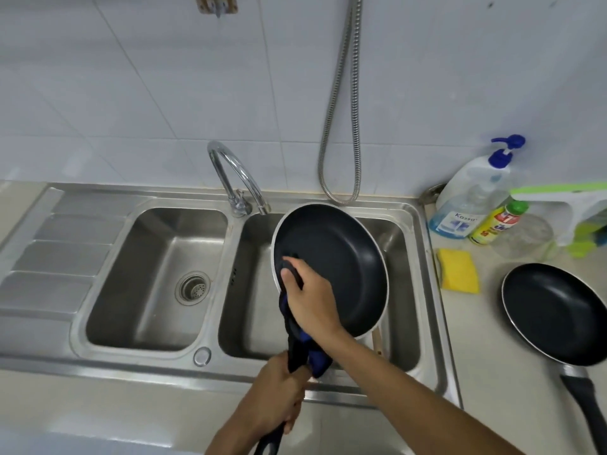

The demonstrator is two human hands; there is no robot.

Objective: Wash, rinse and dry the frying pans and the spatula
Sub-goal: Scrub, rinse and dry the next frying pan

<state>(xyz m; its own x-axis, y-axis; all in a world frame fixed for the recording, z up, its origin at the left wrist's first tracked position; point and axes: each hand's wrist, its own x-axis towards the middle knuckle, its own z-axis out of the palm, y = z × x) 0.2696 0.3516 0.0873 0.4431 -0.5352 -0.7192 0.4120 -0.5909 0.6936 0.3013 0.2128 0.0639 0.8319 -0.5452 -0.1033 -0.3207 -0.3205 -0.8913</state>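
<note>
1. The first frying pan (341, 267), dark non-stick inside with a silver rim, is held tilted above the right sink basin (404, 244), with its inside turned up and towards the viewer. Its black handle (296, 353) is gripped at the near end by the left hand (279, 392). A dark blue cloth (318, 361) is pressed on its inner left wall by the right hand (308, 300).
2. The second frying pan (555, 310), of the same colours, is laid upright on the beige counter (492, 372) to the right of that basin. Its dark handle (588, 412) is pointed to the near right.
</note>
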